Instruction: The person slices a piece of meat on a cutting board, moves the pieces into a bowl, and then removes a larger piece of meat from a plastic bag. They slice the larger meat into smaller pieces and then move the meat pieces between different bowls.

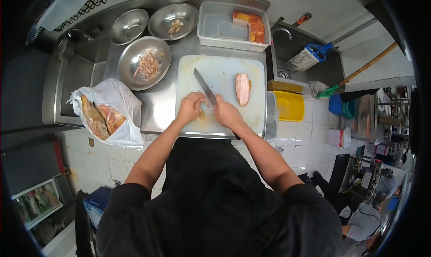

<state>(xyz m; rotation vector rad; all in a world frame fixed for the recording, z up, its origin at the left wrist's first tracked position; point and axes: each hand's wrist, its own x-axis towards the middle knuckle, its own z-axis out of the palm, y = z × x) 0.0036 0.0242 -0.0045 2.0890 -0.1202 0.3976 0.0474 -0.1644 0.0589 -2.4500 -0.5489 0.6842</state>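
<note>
My right hand [228, 113] is closed round the handle of a kitchen knife [204, 83], whose blade points up and left over the white cutting board [188, 73]. Close beside the blade, my left hand [191, 106] presses on the board with curled fingers, at a small pinkish piece of meat [207, 103] mostly hidden by fingers and knife. Brownish scraps [201, 115] lie just below the left fingers. On the right half of the board rests a slab of pork belly [242, 90], apart from both hands.
Behind the board stands a plastic container [215, 42] with meat pieces [256, 27]. At left are a steel bowl of meat strips [147, 65], a bowl with small bits [176, 28], another bowl [130, 27] and a bag of meat [103, 113]. A yellow bin [289, 106] stands right.
</note>
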